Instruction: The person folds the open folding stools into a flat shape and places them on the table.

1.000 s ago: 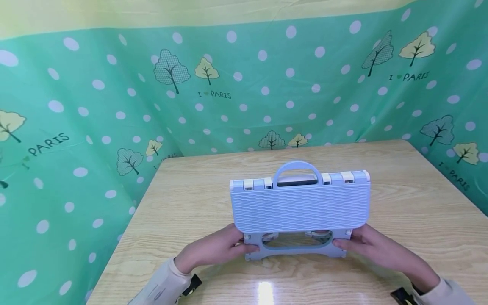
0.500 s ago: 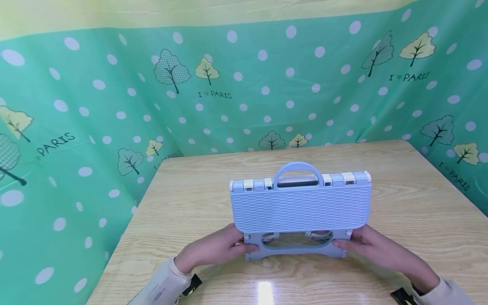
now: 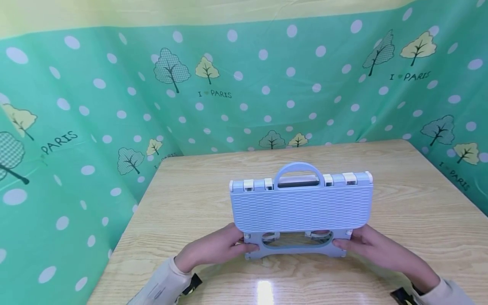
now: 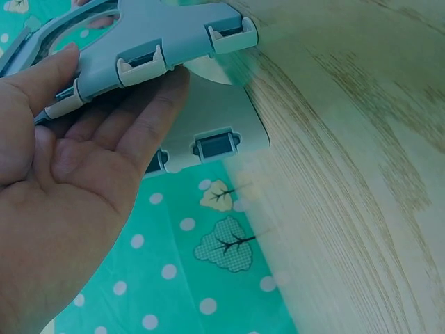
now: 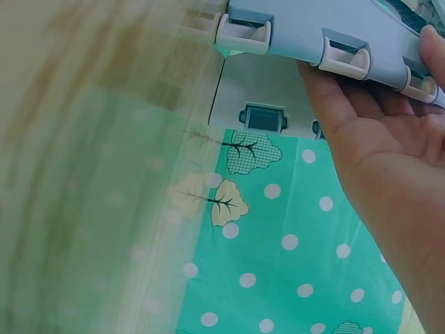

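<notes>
A light blue plastic folding step stool [image 3: 301,209] with a textured top, an arched handle and white hinge pieces is in the middle of the head view, partly folded. Its lower leg panel [image 3: 297,250] with an oval cut-out shows beneath the top. My left hand [image 3: 217,248] grips the left side of that panel, thumb in front. On the other side my right hand [image 3: 379,250] holds the panel the same way. In both wrist views the fingers lie behind the blue panel [image 4: 163,35] and the thumb is on its near side; the inner folds are partly hidden.
The stool is over a light wood-grain table [image 3: 190,199]. Behind and to the left hangs a green curtain [image 3: 244,110] with white dots and printed trees. A bright reflection lies on the tabletop near the front.
The stool's top has widened very slightly in the head view, while both hands keep their hold in place. At the left, the curtain's print has shifted a little to the right.
</notes>
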`<control>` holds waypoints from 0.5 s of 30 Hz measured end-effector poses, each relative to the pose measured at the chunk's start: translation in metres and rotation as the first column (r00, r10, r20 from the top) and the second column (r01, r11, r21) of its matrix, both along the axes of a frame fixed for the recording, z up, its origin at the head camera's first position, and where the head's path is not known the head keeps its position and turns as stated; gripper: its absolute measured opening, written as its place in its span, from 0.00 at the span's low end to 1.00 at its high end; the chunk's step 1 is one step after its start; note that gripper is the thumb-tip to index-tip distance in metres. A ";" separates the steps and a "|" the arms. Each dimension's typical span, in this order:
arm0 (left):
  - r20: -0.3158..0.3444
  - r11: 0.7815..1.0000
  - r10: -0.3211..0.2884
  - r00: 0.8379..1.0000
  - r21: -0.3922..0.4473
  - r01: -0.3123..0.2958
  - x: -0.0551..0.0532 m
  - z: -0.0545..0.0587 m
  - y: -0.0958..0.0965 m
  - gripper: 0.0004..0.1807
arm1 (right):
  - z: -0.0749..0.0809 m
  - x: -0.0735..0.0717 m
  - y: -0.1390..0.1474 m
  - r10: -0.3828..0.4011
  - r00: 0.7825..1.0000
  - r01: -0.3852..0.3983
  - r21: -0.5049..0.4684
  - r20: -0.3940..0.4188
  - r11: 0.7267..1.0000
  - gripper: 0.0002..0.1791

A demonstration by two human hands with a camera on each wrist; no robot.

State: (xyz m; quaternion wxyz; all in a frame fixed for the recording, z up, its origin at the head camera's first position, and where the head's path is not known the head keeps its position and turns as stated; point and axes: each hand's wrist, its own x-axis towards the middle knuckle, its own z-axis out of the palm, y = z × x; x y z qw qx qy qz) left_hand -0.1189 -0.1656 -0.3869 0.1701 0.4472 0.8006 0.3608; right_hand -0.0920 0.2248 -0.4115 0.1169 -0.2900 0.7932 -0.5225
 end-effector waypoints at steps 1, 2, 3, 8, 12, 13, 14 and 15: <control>0.003 1.000 0.000 1.000 0.001 0.000 0.000 0.000 0.000 0.33 | 0.000 0.000 0.000 -0.002 1.000 0.002 0.003 -0.001 1.000 0.30; 0.004 1.000 0.000 1.000 0.001 0.000 0.000 0.000 0.000 0.33 | 0.000 0.000 0.000 -0.004 1.000 0.004 0.006 -0.003 1.000 0.30; 0.006 1.000 0.000 1.000 0.002 0.000 0.000 0.000 0.000 0.33 | 0.000 0.000 0.000 -0.004 1.000 0.004 0.007 -0.004 1.000 0.30; 0.004 1.000 0.001 1.000 0.001 -0.001 0.000 0.001 0.000 0.33 | 0.002 0.000 0.000 -0.008 1.000 0.008 0.009 -0.001 1.000 0.30; -0.001 1.000 0.009 1.000 -0.007 -0.009 0.001 0.002 0.000 0.31 | 0.002 0.000 0.000 0.001 1.000 -0.001 0.007 0.001 1.000 0.29; -0.002 1.000 0.010 1.000 -0.008 -0.010 0.001 0.002 0.000 0.31 | 0.002 0.000 0.000 0.004 1.000 -0.004 0.005 0.000 1.000 0.29; -0.001 1.000 0.011 1.000 -0.009 -0.011 0.000 0.002 0.000 0.31 | 0.002 0.000 0.000 0.008 1.000 -0.008 0.003 -0.003 1.000 0.30; 0.001 1.000 0.012 1.000 -0.010 -0.012 0.000 0.002 0.000 0.30 | 0.002 0.000 0.000 0.011 1.000 -0.011 0.002 -0.004 1.000 0.30</control>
